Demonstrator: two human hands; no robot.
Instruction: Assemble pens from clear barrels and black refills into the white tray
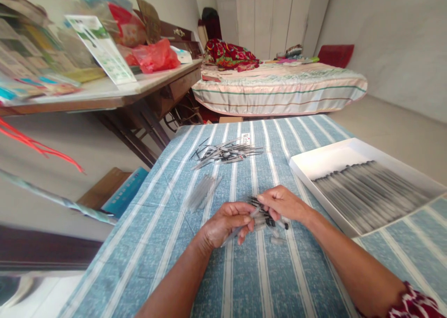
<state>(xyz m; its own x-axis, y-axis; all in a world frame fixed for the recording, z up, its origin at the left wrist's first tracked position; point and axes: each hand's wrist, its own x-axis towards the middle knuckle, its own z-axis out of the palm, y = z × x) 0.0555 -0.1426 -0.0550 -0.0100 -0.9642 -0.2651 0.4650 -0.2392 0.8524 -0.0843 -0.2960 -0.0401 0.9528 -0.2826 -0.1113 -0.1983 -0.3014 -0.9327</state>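
left hand [226, 222]: bare, no glove, ring or watch showing
left forearm [178, 283]: bare as far as the lower frame edge, no sleeve in sight
right hand [283, 202]: bare, no glove or ring showing
right forearm [352, 257]: bare from the wrist up to near the elbow
dark red patterned fabric sleeve [414, 306]: dark red cloth with a white and black print, its edge at the lower right corner

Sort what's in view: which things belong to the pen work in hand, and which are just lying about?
In hand:
left hand holding clear pen barrel
right hand on pen parts
refill pile
barrel pile
white tray

Lying about:
red bag
bed
desk
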